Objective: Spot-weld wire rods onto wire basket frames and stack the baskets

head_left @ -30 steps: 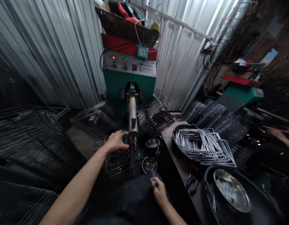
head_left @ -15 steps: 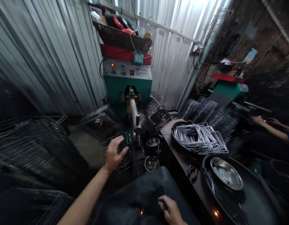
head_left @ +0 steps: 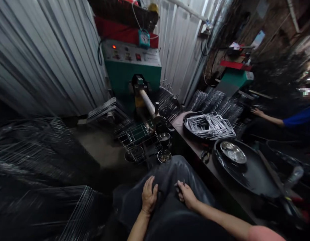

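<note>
My left hand [head_left: 149, 196] rests over the dark cloth on my lap [head_left: 170, 214], fingers extended and nothing in it. To its right, my right hand [head_left: 185, 193] is closed, with a small dark thing between thumb and fingers that I cannot make out. In front of my knees a wire rack [head_left: 137, 134] sits under the metal arm [head_left: 148, 102] of a green machine [head_left: 132, 72], whose red light is on. Two small metal bowls, one [head_left: 164, 156] nearer my knee and one [head_left: 163, 137] behind it, stand right of the rack.
Wire frames [head_left: 210, 126] fill a round black tray on the right bench. A larger black tray [head_left: 257, 177] holds a metal dish [head_left: 233, 152]. Pliers [head_left: 205, 156] lie beside them. Wire racks [head_left: 79, 207] are stacked at left. A person in a blue sleeve [head_left: 299, 117] sits far right.
My left hand has drawn back from the wire rack to my lap. My right hand stays closed over my lap. The view has tilted down, and the metal dish now looks emptier.
</note>
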The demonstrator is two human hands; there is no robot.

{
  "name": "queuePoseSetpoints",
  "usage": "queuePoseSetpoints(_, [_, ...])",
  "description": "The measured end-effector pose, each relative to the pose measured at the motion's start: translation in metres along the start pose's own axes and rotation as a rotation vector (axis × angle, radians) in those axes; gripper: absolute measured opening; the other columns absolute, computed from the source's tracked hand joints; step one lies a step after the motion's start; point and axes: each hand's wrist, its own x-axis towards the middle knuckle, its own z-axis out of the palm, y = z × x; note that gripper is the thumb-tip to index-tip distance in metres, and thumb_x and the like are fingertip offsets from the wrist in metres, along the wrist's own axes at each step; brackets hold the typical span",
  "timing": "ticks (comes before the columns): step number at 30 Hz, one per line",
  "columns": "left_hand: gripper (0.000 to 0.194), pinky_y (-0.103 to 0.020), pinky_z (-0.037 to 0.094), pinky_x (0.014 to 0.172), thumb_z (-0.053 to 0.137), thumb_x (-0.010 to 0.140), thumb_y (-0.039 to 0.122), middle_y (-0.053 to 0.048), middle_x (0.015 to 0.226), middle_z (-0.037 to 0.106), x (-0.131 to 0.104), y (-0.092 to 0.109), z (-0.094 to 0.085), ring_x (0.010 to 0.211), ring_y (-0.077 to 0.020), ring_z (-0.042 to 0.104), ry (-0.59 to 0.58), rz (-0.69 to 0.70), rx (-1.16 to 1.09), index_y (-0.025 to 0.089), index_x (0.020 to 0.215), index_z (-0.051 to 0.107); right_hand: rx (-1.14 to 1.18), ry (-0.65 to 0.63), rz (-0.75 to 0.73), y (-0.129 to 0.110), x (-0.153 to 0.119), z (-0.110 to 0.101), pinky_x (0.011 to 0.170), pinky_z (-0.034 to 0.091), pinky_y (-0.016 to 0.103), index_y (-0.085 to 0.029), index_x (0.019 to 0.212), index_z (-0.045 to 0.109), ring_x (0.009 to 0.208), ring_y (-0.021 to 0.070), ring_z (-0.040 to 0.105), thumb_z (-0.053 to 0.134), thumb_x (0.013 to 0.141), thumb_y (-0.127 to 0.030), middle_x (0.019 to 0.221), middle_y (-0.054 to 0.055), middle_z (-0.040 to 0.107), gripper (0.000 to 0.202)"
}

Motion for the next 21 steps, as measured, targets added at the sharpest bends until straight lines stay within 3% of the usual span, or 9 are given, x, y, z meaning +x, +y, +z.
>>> queuePoseSetpoints(5, [0.039, -0.046, 0.044, 0.098, 0.035, 0.089, 0.038, -0.013, 0.118, 0.058, -0.004, -0.003, -0.013, 0.113, -0.0236, 0.052, -0.022, -0.064, -0.078, 0.017, 0.118, 0.051, 0.045, 0.02, 0.115, -0.001, -0.02, 0.023, 0.032, 0.016, 0.015, -0.015, 0.072, 0.051, 0.031, 0.0022, 0.03, 0.052, 0.085, -0.04, 0.051, -0.007, 0.044, 0.028])
queuePoseSetpoints(11, [0.037, -0.045, 0.047, 0.094, 0.033, 0.09, 0.037, -0.012, 0.112, 0.061, -0.013, -0.008, -0.028, 0.107, -0.0225, 0.056, -0.056, -0.056, -0.122, 0.018, 0.113, 0.054, 0.081, 0.01, 0.179, 0.01, -0.025, 0.036, 0.034, 0.019, 0.014, -0.015, 0.072, 0.051, 0.033, 0.0027, 0.032, 0.053, 0.086, -0.038, 0.051, -0.006, 0.044, 0.027])
queuePoseSetpoints(16, [0.036, -0.044, 0.048, 0.093, 0.034, 0.089, 0.037, -0.011, 0.108, 0.063, -0.01, -0.007, -0.028, 0.104, -0.0224, 0.057, -0.086, -0.019, -0.122, 0.018, 0.109, 0.057, 0.149, 0.064, 0.242, 0.013, -0.031, 0.025, 0.035, 0.019, 0.014, -0.015, 0.069, 0.049, 0.032, 0.0031, 0.032, 0.039, 0.094, -0.032, 0.049, -0.005, 0.043, 0.033])
queuePoseSetpoints(21, [0.035, -0.044, 0.049, 0.092, 0.037, 0.088, 0.039, -0.01, 0.104, 0.065, -0.006, 0.004, -0.018, 0.102, -0.0229, 0.059, -0.093, 0.006, -0.106, 0.02, 0.105, 0.061, 0.227, 0.048, 0.25, 0.013, -0.029, -0.003, 0.037, 0.021, 0.014, -0.014, 0.066, 0.048, 0.034, 0.0039, 0.035, 0.035, 0.096, -0.029, 0.048, -0.003, 0.043, 0.037])
